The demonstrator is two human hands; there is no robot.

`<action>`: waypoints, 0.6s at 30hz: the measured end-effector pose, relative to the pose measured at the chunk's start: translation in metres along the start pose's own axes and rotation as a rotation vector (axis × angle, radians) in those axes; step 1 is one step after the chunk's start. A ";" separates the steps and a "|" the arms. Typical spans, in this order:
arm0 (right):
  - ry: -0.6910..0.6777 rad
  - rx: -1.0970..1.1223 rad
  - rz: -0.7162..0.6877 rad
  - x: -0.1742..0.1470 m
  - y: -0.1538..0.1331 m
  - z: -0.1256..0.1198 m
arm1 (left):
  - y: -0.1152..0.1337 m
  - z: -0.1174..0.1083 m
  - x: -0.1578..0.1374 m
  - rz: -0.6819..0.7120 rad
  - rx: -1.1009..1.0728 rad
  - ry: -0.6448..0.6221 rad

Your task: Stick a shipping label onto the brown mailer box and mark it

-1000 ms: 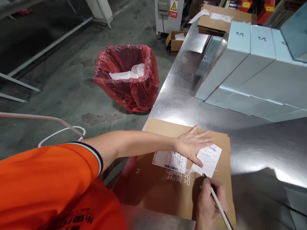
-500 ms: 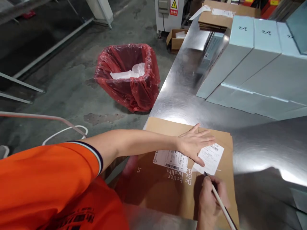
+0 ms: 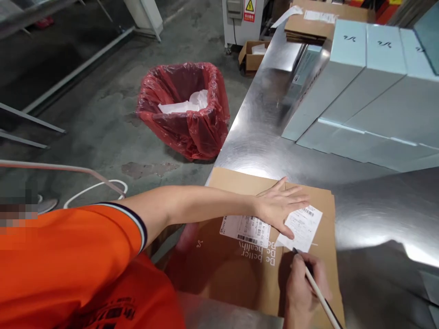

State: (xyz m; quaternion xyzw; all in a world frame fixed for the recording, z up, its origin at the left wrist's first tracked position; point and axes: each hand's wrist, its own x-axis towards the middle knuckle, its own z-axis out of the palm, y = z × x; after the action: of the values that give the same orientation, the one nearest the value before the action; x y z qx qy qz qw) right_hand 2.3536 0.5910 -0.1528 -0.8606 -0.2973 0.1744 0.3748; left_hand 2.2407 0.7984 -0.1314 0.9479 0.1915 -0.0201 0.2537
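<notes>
A flat brown cardboard box (image 3: 236, 274) lies on the steel table (image 3: 377, 214) in front of me. My left hand (image 3: 279, 205) rests flat on it, fingers spread, pressing the edge of a small white paper slip (image 3: 303, 227). A white barcode label (image 3: 244, 228) is stuck on the box just left of the slip. My right hand (image 3: 303, 290) grips a thin white pen (image 3: 317, 292), and its dark tip touches the box right below the slip's lower edge.
Long pale blue boxes (image 3: 363, 87) lie side by side at the back right of the table. Flat cardboard (image 3: 308, 25) is stacked at the far end. On the concrete floor stands a bin with a red bag (image 3: 183, 109) holding white paper. A small open carton (image 3: 252, 55) sits beyond it.
Hardly anything differs. The view has shifted slightly, and my right hand with the pen has edged a little lower and to the right below the slip.
</notes>
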 end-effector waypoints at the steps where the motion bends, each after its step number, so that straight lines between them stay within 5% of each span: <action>1: -0.006 0.001 0.002 0.000 0.001 0.000 | 0.000 0.000 0.000 -0.002 -0.001 -0.004; 5: 0.050 0.076 0.005 0.001 -0.003 -0.001 | 0.000 0.001 0.001 -0.002 -0.031 0.012; 10: 0.341 0.633 0.221 0.008 -0.029 -0.011 | -0.008 -0.002 -0.002 -0.006 -0.099 0.027; 14: 0.270 0.400 0.307 -0.007 -0.047 -0.016 | -0.005 -0.007 -0.015 0.147 -0.139 0.062; 18: 0.198 0.393 0.251 -0.029 -0.036 -0.023 | 0.035 -0.004 -0.034 0.352 -0.318 0.082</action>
State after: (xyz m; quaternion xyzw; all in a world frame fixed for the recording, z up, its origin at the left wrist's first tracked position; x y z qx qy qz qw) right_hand 2.3293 0.5795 -0.1083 -0.8144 -0.1103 0.1891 0.5374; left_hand 2.2219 0.7598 -0.1068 0.9148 0.0342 0.0935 0.3914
